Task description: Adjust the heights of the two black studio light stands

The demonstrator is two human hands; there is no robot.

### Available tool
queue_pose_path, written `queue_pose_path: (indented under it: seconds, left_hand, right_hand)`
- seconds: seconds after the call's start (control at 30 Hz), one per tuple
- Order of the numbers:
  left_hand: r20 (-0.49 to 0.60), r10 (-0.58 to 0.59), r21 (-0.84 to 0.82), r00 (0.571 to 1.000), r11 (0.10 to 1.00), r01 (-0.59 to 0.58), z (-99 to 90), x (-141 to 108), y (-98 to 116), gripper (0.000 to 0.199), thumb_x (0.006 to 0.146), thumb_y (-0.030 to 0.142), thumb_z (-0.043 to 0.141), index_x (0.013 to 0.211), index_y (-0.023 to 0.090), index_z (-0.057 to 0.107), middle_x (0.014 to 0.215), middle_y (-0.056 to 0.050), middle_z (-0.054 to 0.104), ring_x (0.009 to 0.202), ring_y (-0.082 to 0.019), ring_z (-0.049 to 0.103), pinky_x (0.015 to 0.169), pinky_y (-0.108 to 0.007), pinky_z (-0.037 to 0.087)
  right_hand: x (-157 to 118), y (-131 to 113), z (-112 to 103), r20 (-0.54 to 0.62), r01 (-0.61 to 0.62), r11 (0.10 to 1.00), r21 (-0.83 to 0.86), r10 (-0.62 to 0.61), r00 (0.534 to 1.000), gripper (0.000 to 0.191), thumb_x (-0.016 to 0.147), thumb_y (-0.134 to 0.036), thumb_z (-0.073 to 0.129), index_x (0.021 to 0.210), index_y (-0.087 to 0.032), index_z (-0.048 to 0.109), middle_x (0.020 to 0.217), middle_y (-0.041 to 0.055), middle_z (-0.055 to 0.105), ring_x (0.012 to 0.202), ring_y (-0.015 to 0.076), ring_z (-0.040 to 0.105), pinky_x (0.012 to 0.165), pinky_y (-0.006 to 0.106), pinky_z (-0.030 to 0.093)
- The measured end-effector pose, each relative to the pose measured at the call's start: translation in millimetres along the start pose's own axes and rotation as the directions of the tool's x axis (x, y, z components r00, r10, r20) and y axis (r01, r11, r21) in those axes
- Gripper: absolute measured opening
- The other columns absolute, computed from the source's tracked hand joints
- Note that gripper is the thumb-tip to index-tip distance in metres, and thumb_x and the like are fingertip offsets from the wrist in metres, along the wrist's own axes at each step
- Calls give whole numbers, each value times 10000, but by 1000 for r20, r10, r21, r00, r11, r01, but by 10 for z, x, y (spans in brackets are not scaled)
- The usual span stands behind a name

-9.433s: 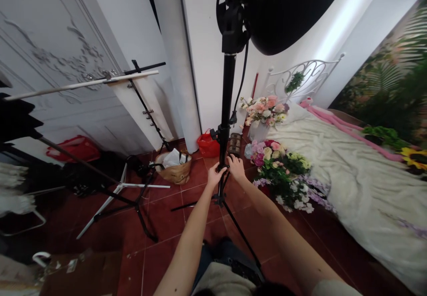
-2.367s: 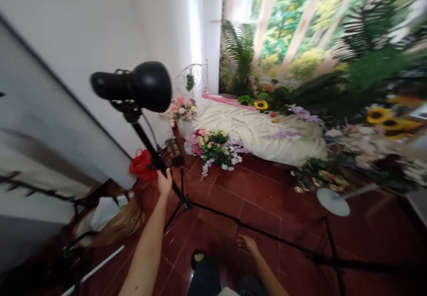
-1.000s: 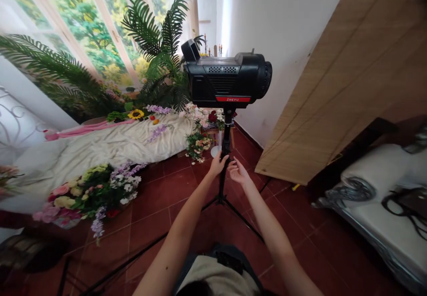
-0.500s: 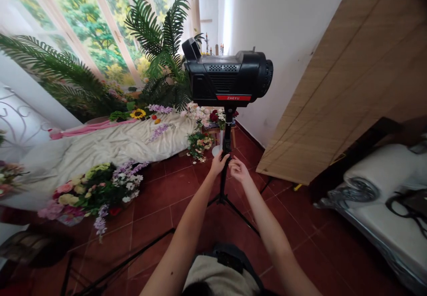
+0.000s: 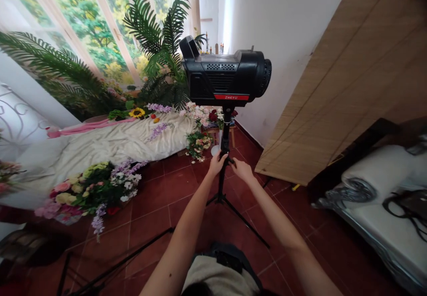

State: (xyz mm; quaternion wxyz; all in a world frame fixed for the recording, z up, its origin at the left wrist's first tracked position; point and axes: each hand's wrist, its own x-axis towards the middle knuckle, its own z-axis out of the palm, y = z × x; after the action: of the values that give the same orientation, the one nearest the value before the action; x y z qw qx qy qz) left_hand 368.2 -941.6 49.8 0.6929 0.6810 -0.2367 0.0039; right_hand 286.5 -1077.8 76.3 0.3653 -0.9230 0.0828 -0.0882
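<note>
A black studio light with a red label sits on top of a black light stand, facing right. My left hand is wrapped round the stand's pole just below the light. On the pole's right side, my right hand has its fingers closed on a small dark adjustment knob, mostly hidden by the fingertips. The stand's legs spread over the red tiled floor.
A bed-like platform with cream cloth lies left, with a flower arrangement before it. Palm leaves rise behind. A woven bamboo screen leans right, near a white sofa. Another stand's leg crosses the floor at lower left.
My right hand has turned and its fingers have closed on the knob at the pole. My left hand keeps its grip. The light has shifted slightly left in view.
</note>
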Motion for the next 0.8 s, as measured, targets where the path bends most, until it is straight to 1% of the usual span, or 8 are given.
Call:
queue_pose_path:
  seconds: [0.07, 0.13, 0.23, 0.33, 0.43, 0.53, 0.67, 0.8]
  left_hand:
    - [-2, -8, 6, 1000, 1000, 8, 4, 1, 5, 378, 835, 450, 558, 1081, 165, 583, 1069, -109, 655, 936, -175, 627, 855, -327, 527]
    - [-4, -11, 12, 1000, 1000, 11, 6, 0, 13, 375, 836, 446, 557, 1082, 164, 582, 1049, -104, 659, 924, -173, 628, 838, -316, 530]
    - [2, -6, 26, 1000, 1000, 6, 2, -3, 22, 371, 841, 440, 552, 1095, 170, 576, 1047, -97, 660, 946, -173, 625, 851, -316, 523]
    - [22, -11, 28, 1000, 1000, 11, -8, -2, 12, 378, 842, 452, 546, 1096, 173, 567, 1053, -94, 656, 941, -170, 626, 859, -315, 518]
    - [29, -10, 18, 1000, 1000, 9, -15, 3, -6, 380, 840, 463, 544, 1080, 168, 561, 1050, -92, 653, 929, -167, 628, 862, -312, 515]
    - [27, -9, 4, 1000, 1000, 9, -16, 4, -4, 374, 844, 461, 538, 1069, 163, 561, 1039, -92, 654, 916, -168, 630, 856, -317, 514]
    - [19, -22, 12, 1000, 1000, 21, -10, -10, 37, 379, 842, 464, 544, 1074, 166, 562, 1044, -95, 651, 926, -175, 625, 847, -319, 520]
    - [14, -36, 24, 999, 999, 36, -1, -32, 65, 380, 852, 473, 531, 1082, 171, 555, 1039, -92, 648, 866, -160, 624, 798, -291, 531]
  right_hand:
    - [-18, 13, 32, 54, -3, 998, 67, 0, 999, 305, 780, -506, 652, 840, -210, 609, 751, 41, 672, 683, 175, 611, 604, 250, 397]
    - [-23, 10, 69, 147, -46, 974, 223, 13, 989, 379, 754, -570, 642, 766, -193, 597, 687, 26, 664, 594, 149, 584, 543, 235, 388]
    - [3, -6, 92, 282, -196, 870, 453, 69, 957, 430, 800, -600, 555, 743, -176, 589, 618, 21, 644, 463, 117, 517, 445, 227, 349]
    - [44, -13, 43, 265, -240, 795, 556, 104, 959, 452, 820, -607, 514, 735, -171, 594, 616, 25, 637, 447, 109, 496, 433, 226, 346]
    - [43, -33, -50, 17, -72, 896, 438, 72, 997, 369, 761, -542, 634, 725, -176, 604, 620, 11, 616, 537, 130, 526, 526, 238, 388]
    - [-42, -89, -112, -182, 92, 969, 229, -50, 982, 261, 754, -435, 673, 839, -191, 633, 747, 26, 637, 682, 171, 569, 642, 266, 421]
    - [-242, -125, -65, -205, 176, 979, 104, -152, 967, 195, 816, -330, 583, 969, -228, 647, 991, 65, 599, 874, 202, 576, 719, 286, 446]
    - [-398, -37, 58, -110, 174, 984, 37, -169, 979, 123, 806, -287, 573, 880, -239, 659, 1020, 55, 540, 844, 180, 566, 696, 274, 454]
